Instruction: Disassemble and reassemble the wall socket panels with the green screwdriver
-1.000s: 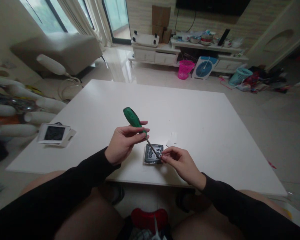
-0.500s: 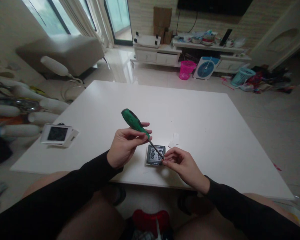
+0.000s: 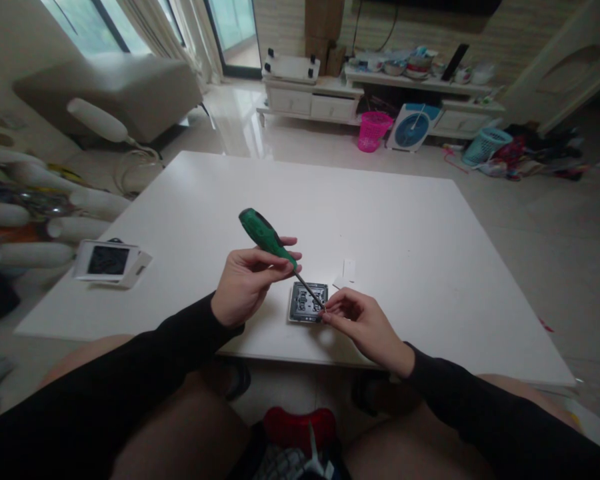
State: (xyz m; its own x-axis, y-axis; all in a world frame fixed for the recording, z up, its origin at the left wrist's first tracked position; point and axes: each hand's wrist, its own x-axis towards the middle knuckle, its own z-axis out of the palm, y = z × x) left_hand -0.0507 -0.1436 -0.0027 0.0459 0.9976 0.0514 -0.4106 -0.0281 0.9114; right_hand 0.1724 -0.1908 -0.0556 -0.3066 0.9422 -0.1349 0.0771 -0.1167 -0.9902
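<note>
Nearest: glossy red object, rounded, below the square panel, under table height. Panel is the landmark: lies on the tabletop near its front edge, dark molded frame, grey recessed center, pale rim underneath. Tabletop is smooth, matte-white, straight-edged.

Left hand is left of and beyond the panel, fingers pinching the screwdriver around the neck of its handle. Handle is green with black inlays, bulbous, tilted up and left; thin metal shaft slants down to the panel's right side. Right hand is at that side, thumb and fingers pinched together at the shaft tip; something tiny there, too small to identify.

Just beyond the panel, to its right: flat white pieces, thin, rectangular. Well left of it: white frames, stacked askew, dark square in the top one.

Past the table, far left of panel: white rounded cylinders, then a grey smooth-covered ottoman. Beyond the panel: glossy pale floor, pink perforated basket, blue-and-white box fan, white cabinet, brown cardboard box, ribbed beige wall.
</note>
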